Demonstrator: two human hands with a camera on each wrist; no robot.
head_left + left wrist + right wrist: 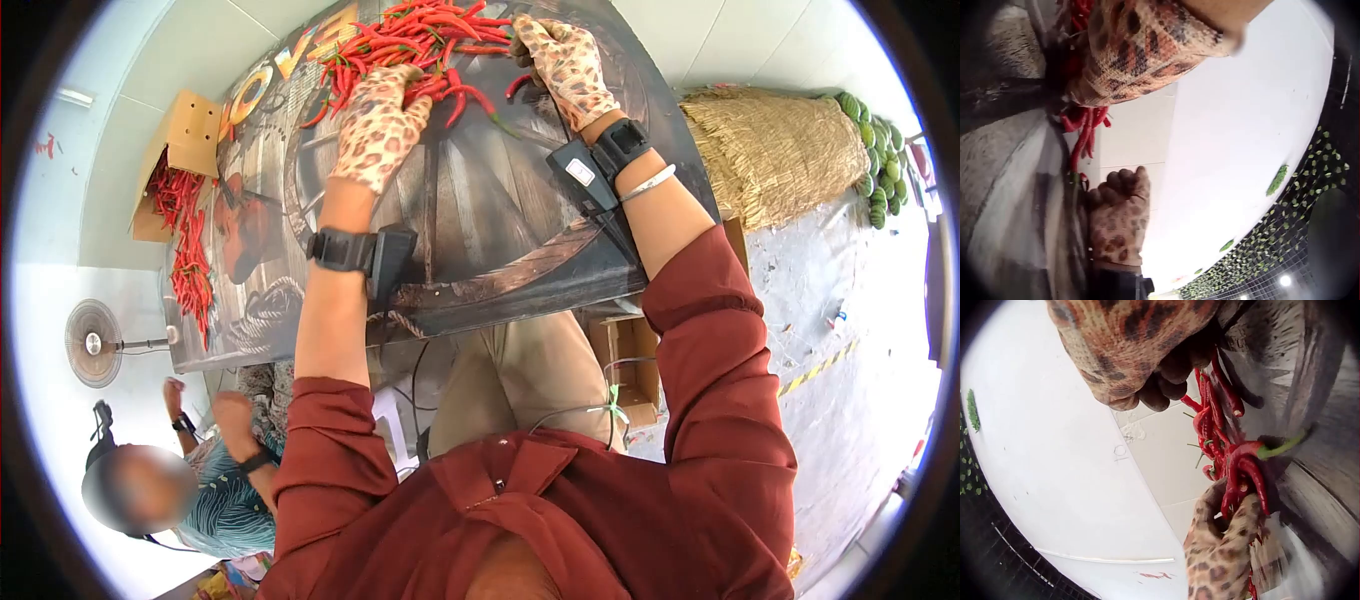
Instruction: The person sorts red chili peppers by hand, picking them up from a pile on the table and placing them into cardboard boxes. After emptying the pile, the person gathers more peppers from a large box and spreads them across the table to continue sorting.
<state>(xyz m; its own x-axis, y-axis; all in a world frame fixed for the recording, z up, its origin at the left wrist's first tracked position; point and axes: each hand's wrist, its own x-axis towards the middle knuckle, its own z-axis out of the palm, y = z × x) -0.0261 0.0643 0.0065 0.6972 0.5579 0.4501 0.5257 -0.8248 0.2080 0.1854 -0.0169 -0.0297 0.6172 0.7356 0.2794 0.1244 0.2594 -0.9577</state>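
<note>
Both hands wear leopard-print gloves with dark fingertips. My left hand [378,125] grips several red chili peppers [1241,472] between thumb and fingers; one has a long green stem [1285,447] sticking out. The pile of chili peppers [420,38] lies just beyond it on the table. My right hand [568,70] is at the right of the pile with its fingers curled inward. I cannot tell whether anything is pinched there, as the palm side is hidden. A single chili pepper [518,87] shows right beside those fingers, its end pale and stemless [1237,412].
The table [480,220] has a printed wood-and-wheel top. At its left stands a cardboard box [190,135] with chili peppers spilling out [190,275]. Another person [225,490] sits at the lower left near a fan [93,343]. Straw matting [770,155] and green melons [880,160] lie at the right.
</note>
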